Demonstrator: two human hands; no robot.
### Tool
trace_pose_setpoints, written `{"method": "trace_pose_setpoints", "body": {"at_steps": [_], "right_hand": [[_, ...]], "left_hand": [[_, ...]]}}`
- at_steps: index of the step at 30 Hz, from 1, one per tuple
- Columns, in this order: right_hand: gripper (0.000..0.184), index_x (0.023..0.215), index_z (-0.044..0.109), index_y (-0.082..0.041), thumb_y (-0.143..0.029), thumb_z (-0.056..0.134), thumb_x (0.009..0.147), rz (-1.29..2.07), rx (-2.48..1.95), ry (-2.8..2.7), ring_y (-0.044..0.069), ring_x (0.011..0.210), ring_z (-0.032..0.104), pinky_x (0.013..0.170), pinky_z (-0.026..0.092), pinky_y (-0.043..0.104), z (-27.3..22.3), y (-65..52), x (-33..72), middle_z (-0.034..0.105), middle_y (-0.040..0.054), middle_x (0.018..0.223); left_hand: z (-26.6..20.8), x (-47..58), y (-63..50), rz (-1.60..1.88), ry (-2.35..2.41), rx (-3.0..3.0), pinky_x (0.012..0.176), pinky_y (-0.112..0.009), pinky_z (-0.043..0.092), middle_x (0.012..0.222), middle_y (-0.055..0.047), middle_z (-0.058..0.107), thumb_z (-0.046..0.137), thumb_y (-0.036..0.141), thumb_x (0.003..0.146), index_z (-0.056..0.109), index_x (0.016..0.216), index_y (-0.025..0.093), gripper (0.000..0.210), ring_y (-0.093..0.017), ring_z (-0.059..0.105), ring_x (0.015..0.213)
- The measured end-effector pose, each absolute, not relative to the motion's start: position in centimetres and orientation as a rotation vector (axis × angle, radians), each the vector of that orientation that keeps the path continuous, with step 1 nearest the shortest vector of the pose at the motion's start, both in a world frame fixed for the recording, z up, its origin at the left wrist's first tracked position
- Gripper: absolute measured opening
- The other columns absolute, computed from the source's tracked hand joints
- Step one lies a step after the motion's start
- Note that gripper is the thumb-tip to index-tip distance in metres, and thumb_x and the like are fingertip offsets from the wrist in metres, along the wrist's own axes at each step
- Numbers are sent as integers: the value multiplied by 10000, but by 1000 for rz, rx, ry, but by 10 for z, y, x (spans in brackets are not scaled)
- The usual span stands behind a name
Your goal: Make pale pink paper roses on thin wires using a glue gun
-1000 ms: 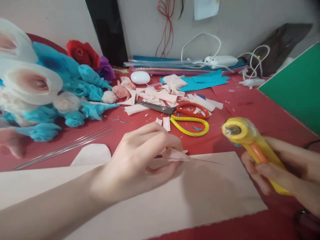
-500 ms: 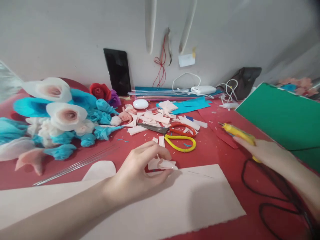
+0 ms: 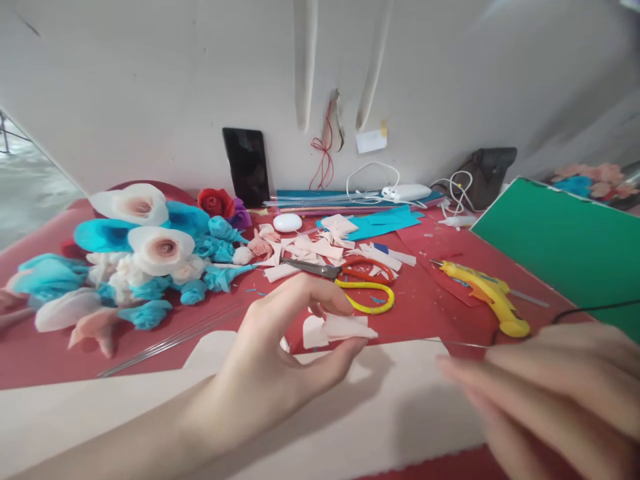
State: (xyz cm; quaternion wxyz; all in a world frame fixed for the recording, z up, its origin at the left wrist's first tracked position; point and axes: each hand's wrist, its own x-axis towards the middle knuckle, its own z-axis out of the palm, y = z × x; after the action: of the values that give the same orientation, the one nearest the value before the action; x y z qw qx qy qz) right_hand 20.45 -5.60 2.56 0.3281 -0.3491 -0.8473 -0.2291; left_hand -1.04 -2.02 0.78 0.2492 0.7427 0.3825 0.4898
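Holds the pale paper piece (image 3: pixel 345 328) lightly between thumb and bent fingers of the left hand (image 3: pixel 280 360), well in from the left and far edges of the desk (image 3: pixel 417 303). Has the right hand (image 3: pixel 555 387) at the right end of the thin wire (image 3: pixel 463 344), too blurred to tell whether gripping or merely beside it. Could draw the wire clean out of the paper by tugging toward the desk's right edge against so slight a hold. Could equally crease or tear something so thin by pinching harder. Needs care near the yellow glue gun (image 3: pixel 494 293), toward the right edge of the desk and just beyond the right hand: might burn knuckles on the bare metal nozzle, if hot, by reaching across carelessly. Might also hook the black cord (image 3: pixel 595 308) and drag the gun along. Risks rucking the pale sheet (image 3: pixel 370 413), spread toward the near edge, by sliding the left forearm over it. Could knock the scissors (image 3: pixel 334 271) or pick up scraps (image 3: pixel 325 248) on any wet glue by swinging toward the far edge.
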Motion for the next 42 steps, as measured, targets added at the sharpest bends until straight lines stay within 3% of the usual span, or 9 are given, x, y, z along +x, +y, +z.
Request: {"method": "trace_pose_setpoints", "body": {"at_steps": [3,12,18,25,34,42], "right_hand": [[173,815,625,-186,-75,493,812,-546,-756,-2207,103,552,512,538,376,289,28,-57,184,590,-23,647],[149,806,644,-179,-115,519,855,-541,-766,-2220,91,523,531,531,391,273,29,-54,174,622,-34,638],[291,689,626,-170,-71,423,872,-592,-746,-2152,83,443,529,457,379,255,33,-49,168,608,-33,563],[252,747,621,-171,-127,419,891,-579,-746,-2143,85,482,535,482,383,261,28,-48,167,617,-19,605],[142,909,611,-148,-196,481,878,-529,-726,-2172,100,679,543,584,370,271,15,-51,178,614,-1,784],[109,901,602,-170,-205,501,884,-434,-816,-2133,87,627,511,585,364,268,15,-51,174,601,-19,754]], "left_hand": [[11,-11,-26,1347,997,2063,615,-208,495,754,45,609,648,123,708,552,830,231,188,-97,585,692],[13,-13,-33,1327,916,2121,601,-232,478,770,52,592,638,104,724,529,889,240,240,-101,554,716],[18,-12,-34,1302,927,2154,600,-231,482,750,51,599,602,93,738,519,871,234,211,-104,546,707],[19,-14,-34,1334,948,2197,632,-202,485,728,48,589,609,117,742,520,852,217,173,-90,544,709],[20,-13,-33,1312,942,2218,639,-201,480,731,45,593,613,89,726,522,836,201,182,-90,547,708],[20,-14,-30,1281,881,2303,665,-209,490,747,43,625,602,67,730,494,874,209,229,-101,541,709]]}}
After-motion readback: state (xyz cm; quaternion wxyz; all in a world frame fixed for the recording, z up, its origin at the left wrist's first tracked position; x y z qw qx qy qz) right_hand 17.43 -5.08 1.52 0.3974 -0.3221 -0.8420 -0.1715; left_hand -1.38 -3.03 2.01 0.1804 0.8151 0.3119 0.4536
